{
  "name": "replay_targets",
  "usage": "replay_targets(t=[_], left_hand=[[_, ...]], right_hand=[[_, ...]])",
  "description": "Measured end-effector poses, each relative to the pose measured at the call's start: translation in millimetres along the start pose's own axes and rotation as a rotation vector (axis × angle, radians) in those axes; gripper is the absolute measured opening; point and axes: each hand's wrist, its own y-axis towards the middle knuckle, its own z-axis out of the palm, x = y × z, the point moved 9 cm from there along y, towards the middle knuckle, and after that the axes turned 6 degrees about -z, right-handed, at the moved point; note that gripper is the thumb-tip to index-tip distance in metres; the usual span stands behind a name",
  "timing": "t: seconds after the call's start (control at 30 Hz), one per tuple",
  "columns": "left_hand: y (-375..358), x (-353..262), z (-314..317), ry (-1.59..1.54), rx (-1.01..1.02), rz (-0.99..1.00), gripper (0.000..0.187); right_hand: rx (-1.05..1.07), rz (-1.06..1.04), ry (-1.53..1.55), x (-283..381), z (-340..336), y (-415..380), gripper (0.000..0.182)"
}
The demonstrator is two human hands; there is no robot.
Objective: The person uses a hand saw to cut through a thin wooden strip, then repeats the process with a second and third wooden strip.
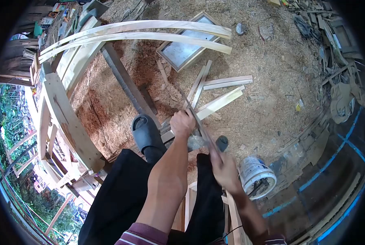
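My left hand [182, 123] is closed over a pale wooden strip [220, 103], which runs out to the right from under the fist. Close beside that hand passes the long thin blade of a handsaw [201, 127], slanting up and away across the wood. My right hand [225, 173], smeared by motion, is wrapped round the saw's near end, and the handle is mostly hidden by the fingers. Beneath the hands, a grey sandal [146, 132] is on my left foot, beside the strip's other end.
Several wood offcuts [228, 82] lie on the sawdust-covered floor [280, 94]. Farther off are a framed panel [182, 49] and long curved wooden strips [149, 26] above it. A white bucket [254, 167] stands at right; a curved wooden frame [68, 118] rises at left.
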Motion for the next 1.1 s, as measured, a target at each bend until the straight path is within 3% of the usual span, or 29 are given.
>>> replay_targets(t=[0.03, 0.1, 0.2, 0.27, 0.3, 0.37, 0.43, 0.53, 0.67, 0.77, 0.8, 0.87, 0.97, 1.0, 1.03, 1.1], left_hand=[[0.0, -3.8, -2.8, -0.008, 0.002, -0.002, 0.046], [-1.8, -2.5, -1.7, -0.015, 0.103, -0.05, 0.051], [-1.2, -2.8, -1.7, 0.011, 0.11, -0.041, 0.05], [0.5, 0.6, 5.4, 0.014, 0.054, -0.015, 0.048], [1.2, 1.4, 4.7, 0.015, -0.009, 0.01, 0.046], [3.0, 2.4, 7.1, -0.004, 0.02, 0.007, 0.046], [0.0, 2.2, 4.3, 0.005, -0.003, 0.068, 0.046], [2.5, 4.3, 7.1, -0.042, -0.058, 0.061, 0.046], [0.7, 0.9, -0.3, -0.048, -0.081, 0.025, 0.046], [-1.0, -0.3, -6.4, -0.05, -0.109, 0.012, 0.047], [1.6, 0.5, -3.7, -0.053, -0.104, 0.018, 0.047], [1.6, 3.2, 1.4, -0.048, -0.087, 0.038, 0.046], [7.2, 8.9, 20.4, 0.028, -0.128, 0.208, 0.042], [-2.7, -3.8, 15.2, 0.131, -0.162, 0.371, 0.038], [-6.0, -0.7, 18.5, 0.137, -0.152, 0.374, 0.038], [5.8, 3.0, 22.2, 0.104, -0.142, 0.301, 0.032]], right_hand=[[-0.05, -0.052, 0.061, 2.9, -18.2, -32.5, 0.037], [0.073, -0.006, -0.097, 1.5, -41.9, -79.7, 0.031], [0.083, -0.003, -0.118, 6.4, -37.2, -79.9, 0.028], [0.02, -0.057, -0.12, -2.2, -9.5, -34.8, 0.029], [0.036, 0.188, 0.08, -21.0, 13.7, -5.1, 0.037], [-0.026, -0.066, 0.026, -3.7, 36.6, 55.0, 0.041], [-0.018, -0.023, 0.03, -8.4, 35.1, 60.0, 0.043], [0.016, 0.119, -0.012, -12.4, 8.3, 15.7, 0.039], [0.013, -0.001, -0.038, -2.1, -45.7, -77.3, 0.038], [0.012, 0.061, 0.001, -2.5, -34.7, -73.5, 0.04], [-0.063, -0.29, -0.186, 7.3, -18.9, -60.8, 0.039], [-0.052, 0.025, 0.021, -16.6, 8.6, -9.7, 0.039], [-0.004, -0.01, -0.032, -18.3, 25.1, 38.5, 0.041], [0.05, 0.041, -0.018, -19.8, 24.4, 35.8, 0.043], [0.108, 0.095, -0.008, -20.5, 21.7, 29.2, 0.045], [0.018, 0.086, 0.061, -7.5, -11.1, -18.0, 0.034]])
